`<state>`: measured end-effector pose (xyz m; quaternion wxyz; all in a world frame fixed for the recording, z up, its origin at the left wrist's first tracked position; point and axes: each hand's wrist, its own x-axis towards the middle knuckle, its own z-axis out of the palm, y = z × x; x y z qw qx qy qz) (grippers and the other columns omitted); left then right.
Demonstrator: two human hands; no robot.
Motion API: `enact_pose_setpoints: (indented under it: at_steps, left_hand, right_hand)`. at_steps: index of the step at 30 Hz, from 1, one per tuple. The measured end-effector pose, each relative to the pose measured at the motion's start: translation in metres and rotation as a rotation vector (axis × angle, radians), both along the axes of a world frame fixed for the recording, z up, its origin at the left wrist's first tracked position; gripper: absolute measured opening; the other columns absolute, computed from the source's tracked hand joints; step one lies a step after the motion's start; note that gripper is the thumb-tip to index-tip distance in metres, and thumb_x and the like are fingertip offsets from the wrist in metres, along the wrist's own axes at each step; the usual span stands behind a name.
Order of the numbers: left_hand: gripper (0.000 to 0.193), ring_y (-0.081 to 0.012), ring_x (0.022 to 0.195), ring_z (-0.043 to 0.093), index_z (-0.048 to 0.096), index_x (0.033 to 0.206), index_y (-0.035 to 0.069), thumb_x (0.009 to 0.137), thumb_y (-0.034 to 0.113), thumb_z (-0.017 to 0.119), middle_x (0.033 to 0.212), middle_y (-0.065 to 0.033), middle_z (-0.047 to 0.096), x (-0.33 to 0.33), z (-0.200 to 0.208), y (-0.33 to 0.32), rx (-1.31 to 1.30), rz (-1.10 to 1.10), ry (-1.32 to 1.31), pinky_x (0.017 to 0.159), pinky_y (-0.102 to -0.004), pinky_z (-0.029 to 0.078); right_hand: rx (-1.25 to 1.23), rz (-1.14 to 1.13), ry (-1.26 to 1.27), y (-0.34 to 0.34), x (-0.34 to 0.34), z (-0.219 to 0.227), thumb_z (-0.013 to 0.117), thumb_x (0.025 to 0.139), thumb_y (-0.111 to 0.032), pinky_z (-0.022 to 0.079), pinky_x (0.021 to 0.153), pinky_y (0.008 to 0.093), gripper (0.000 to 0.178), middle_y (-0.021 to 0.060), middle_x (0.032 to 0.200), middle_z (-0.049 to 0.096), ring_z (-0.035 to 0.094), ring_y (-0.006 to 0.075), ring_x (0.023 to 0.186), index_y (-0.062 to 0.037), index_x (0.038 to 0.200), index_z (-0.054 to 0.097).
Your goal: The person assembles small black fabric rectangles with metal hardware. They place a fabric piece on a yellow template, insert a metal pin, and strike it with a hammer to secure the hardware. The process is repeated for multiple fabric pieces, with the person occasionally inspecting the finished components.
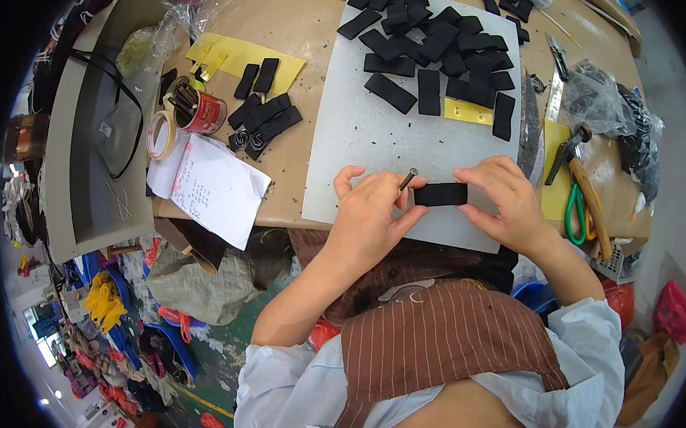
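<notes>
A short black fabric band (pixel 441 194) is held flat just above the near edge of a pale cutting board (pixel 348 145). My left hand (pixel 370 213) is closed around a short metal punch (pixel 408 178) that tilts up between its fingers, and the thumb lies against the band's left end. At the other end, my right hand (pixel 503 199) pinches the band between thumb and fingers. Several similar black bands (pixel 428 92) lie loosely piled on the far part of the board. A yellow strip with small holes (pixel 467 111) rests among them. Tiny black bits dot the board.
Right of the board are a hammer (pixel 585 192), green-handled scissors (pixel 575 213), a cutter (pixel 557 58) and plastic bags (pixel 597 100). To the left stand a red tin of punches (pixel 207 113), a tape roll (pixel 161 136), a notepad (pixel 212 185) and more black bands (pixel 266 118).
</notes>
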<state>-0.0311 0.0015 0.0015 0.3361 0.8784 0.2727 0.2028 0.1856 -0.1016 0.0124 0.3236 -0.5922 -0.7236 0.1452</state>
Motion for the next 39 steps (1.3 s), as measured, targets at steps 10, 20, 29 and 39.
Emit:
enact_pose_setpoints:
  at_steps: [10,20,29,39]
  left_hand:
    - [0.036,-0.0129,0.072,0.064,0.047,0.084,0.008,0.073,0.012,0.081,0.09,0.0008,0.07,0.004,0.001,0.005,0.026,-0.064,0.006,0.097,-0.043,0.032]
    - [0.032,-0.0105,0.072,0.063,0.054,0.09,0.009,0.073,0.012,0.081,0.081,0.0041,0.066,0.004,0.001,-0.003,0.069,-0.025,0.028,0.095,-0.04,0.033]
    - [0.028,-0.0108,0.072,0.063,0.055,0.087,0.01,0.074,0.014,0.08,0.082,0.0054,0.067,0.003,-0.001,-0.001,-0.013,-0.023,0.011,0.095,-0.0395,0.032]
    - [0.03,-0.0128,0.07,0.061,0.051,0.081,0.011,0.074,0.014,0.08,0.086,0.0027,0.068,0.003,-0.004,-0.002,-0.02,-0.009,-0.015,0.094,-0.0398,0.032]
  right_hand:
    - [-0.012,-0.018,0.014,-0.003,0.008,-0.005,0.078,0.067,-0.009,0.045,0.088,0.0373,0.06,0.0012,0.104,0.067,0.057,0.0263,0.1,-0.01,0.124,0.059]
    - [0.08,0.037,-0.271,-0.01,0.02,-0.002,0.07,0.071,-0.008,0.041,0.092,0.0416,0.032,-0.0046,0.115,0.065,0.052,0.0271,0.115,-0.0215,0.1,0.073]
    - [0.127,0.013,-0.217,-0.005,0.009,-0.006,0.079,0.061,-0.012,0.043,0.086,0.0372,0.034,-0.0036,0.108,0.066,0.057,0.0227,0.104,-0.0152,0.094,0.07]
    - [0.151,0.023,-0.219,-0.003,0.006,-0.005,0.079,0.067,-0.013,0.045,0.082,0.0371,0.026,-0.0029,0.103,0.066,0.057,0.0227,0.097,-0.0158,0.091,0.073]
